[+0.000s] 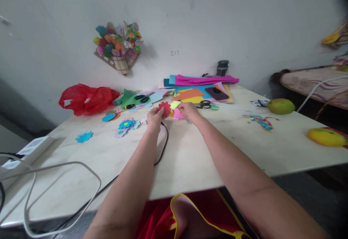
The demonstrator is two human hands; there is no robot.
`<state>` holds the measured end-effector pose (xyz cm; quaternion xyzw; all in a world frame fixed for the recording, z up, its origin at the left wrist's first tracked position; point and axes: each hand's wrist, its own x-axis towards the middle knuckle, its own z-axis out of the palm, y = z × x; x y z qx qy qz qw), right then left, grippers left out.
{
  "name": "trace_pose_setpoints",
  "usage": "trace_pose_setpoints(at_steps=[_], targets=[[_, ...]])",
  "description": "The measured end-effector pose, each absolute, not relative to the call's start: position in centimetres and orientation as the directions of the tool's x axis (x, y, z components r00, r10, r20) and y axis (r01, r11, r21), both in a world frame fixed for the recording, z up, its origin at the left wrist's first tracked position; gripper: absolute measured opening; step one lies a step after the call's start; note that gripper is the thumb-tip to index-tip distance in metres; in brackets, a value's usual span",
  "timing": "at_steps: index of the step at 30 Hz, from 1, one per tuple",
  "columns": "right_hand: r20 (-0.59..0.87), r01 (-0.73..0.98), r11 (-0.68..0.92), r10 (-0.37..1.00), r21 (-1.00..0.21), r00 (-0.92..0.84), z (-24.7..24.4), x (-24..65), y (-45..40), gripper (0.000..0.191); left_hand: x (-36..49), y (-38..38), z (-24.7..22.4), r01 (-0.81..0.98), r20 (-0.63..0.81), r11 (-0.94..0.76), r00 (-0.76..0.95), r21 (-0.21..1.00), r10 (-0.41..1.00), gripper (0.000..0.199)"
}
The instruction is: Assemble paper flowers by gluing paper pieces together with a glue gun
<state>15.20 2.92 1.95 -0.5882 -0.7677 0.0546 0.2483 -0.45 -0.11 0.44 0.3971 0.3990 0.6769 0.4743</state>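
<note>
Red paper flower (165,108), its lower left margin hidden by the left grip (156,117). Yellow-green paper (174,105), its contact with the right grip (190,111) too small to tell. Red bag (84,100), contents indistinct. Multicoloured heap (261,122), blurred. Power strip (34,150), cut off at left; bed (307,81) and wall ornament (330,38), at right.

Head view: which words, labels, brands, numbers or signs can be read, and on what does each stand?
"217": handwritten on the wall.
Small white-and-dark item beside the green fruit: any print is too small and blurred to read.
Nothing else is legible.
</note>
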Motion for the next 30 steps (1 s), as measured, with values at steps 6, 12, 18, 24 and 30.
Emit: trace_pose_setpoints(at_steps=[6,12,18,24,30], targets=[[0.337,0.874,0.324,0.920,-0.363,-0.201,1.81,14.68,2.84,0.018,-0.47,-0.01,0.27,-0.320,0.162,-0.234,-0.237,0.918,0.958,0.030],[0.349,0.911,0.269,0.925,-0.314,-0.152,2.26,14.74,2.35,0.034,-0.45,-0.10,0.39,-0.316,0.159,-0.229,-0.232,0.921,0.960,0.031],[0.341,0.890,0.279,0.928,-0.360,-0.153,2.15,15.18,2.60,0.027,-0.52,-0.10,0.46,-0.330,0.151,-0.225,-0.236,0.917,0.960,0.030],[0.323,0.884,0.307,0.926,-0.352,-0.193,2.12,14.84,2.57,0.023,-0.49,-0.11,0.49,-0.326,0.148,-0.222,-0.237,0.919,0.960,0.029],[0.327,0.919,0.265,0.930,-0.291,-0.165,2.22,14.62,2.19,0.034,-0.53,-0.12,0.55,-0.325,0.141,-0.219,-0.247,0.920,0.959,0.032]])
